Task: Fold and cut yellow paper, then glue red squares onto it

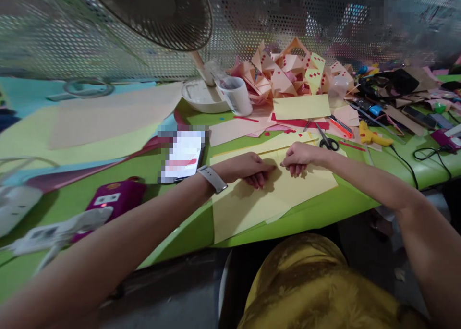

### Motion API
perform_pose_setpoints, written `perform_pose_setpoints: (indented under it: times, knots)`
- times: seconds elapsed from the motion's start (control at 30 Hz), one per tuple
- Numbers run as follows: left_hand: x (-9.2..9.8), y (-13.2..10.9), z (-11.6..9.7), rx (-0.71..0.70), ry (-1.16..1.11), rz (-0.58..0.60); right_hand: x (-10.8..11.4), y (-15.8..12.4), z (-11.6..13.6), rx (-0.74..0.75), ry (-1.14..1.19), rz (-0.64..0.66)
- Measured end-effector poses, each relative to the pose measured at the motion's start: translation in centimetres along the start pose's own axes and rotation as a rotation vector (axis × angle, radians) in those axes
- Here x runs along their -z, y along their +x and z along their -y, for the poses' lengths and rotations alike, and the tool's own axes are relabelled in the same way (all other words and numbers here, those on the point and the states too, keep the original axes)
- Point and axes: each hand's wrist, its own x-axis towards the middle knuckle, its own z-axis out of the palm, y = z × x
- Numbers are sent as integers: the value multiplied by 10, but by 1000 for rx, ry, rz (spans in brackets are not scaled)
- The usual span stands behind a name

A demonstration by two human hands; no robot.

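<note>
Yellow paper sheets lie on the green-covered table in front of me, overlapping one another. Both hands are low over them, close together near the upper middle. My left hand, with a pale watch band on the wrist, has its fingers curled and the thumb side toward the right. My right hand is closed in a pinch beside it. Whatever is between the fingers of either hand is too small or hidden to make out. Small scissors with black handles lie just beyond my right hand.
A lit phone lies left of the sheets. Farther left are a maroon power box and a white plug strip. Behind stand a fan, a white cup and folded peach paper pieces. A yellow glue gun lies right.
</note>
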Motion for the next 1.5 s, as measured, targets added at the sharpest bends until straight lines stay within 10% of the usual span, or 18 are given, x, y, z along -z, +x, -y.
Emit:
perform_pose_setpoints:
  times: [0.53,0.87,1.03,1.27,1.5]
  knots:
    - [26,-32,32,9,0,-37,7,-4,-9,40,164,33]
    - [18,-8,19,-427,480,-723,14,-14,-4,431,92,-363]
    - [9,0,22,-471,653,-691,3,-28,3,565,-15,-161]
    - [9,-2,16,-295,454,-576,7,-14,-11,442,-665,-500]
    - [7,-5,18,-272,319,-582,7,-6,-17,414,-740,-491]
